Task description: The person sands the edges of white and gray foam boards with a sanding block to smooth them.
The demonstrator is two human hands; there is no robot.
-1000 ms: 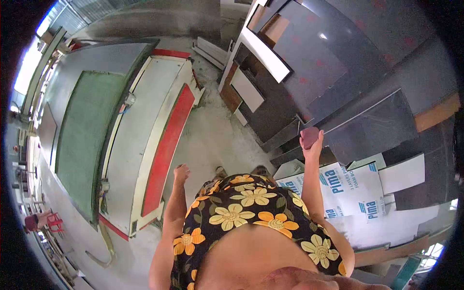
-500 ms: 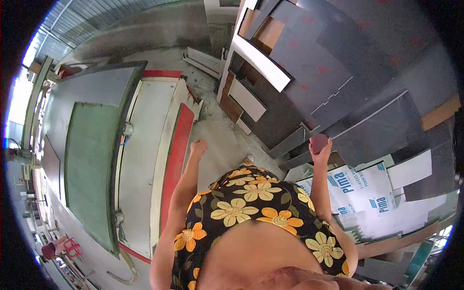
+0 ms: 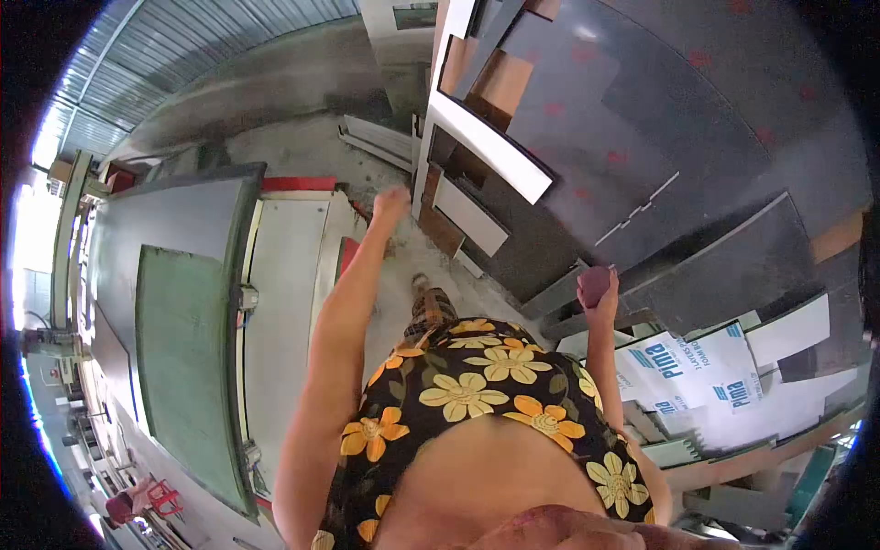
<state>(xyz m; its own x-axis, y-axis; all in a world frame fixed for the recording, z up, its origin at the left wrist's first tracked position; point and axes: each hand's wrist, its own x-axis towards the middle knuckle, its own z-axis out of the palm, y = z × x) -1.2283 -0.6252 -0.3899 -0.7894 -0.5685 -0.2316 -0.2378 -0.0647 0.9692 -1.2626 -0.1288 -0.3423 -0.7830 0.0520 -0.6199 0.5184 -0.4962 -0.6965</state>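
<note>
My right hand (image 3: 599, 311) grips a round, dark maroon disc (image 3: 595, 286) that looks like a sanding disc; the fingers wrap around its edge. Out in front of me, my left hand (image 3: 392, 205) is raised with its fingers curled in, slightly blurred, and no object shows in it. It appears in front of the floor between the machine and the stacked boards. The disc is nearest the dark boards (image 3: 724, 266) leaning on my right.
To my left stands a large machine with a green panel (image 3: 188, 367) and a white side (image 3: 284, 293). White foam-board sheets (image 3: 687, 367) marked "Pima" lie at right. A white strip (image 3: 490, 147) leans at the rack. A red stool (image 3: 165, 498) stands far left.
My left arm has swung forward and up. My right hand still holds the disc and has shifted slightly down and left in view. A leg has stepped forward into sight.
</note>
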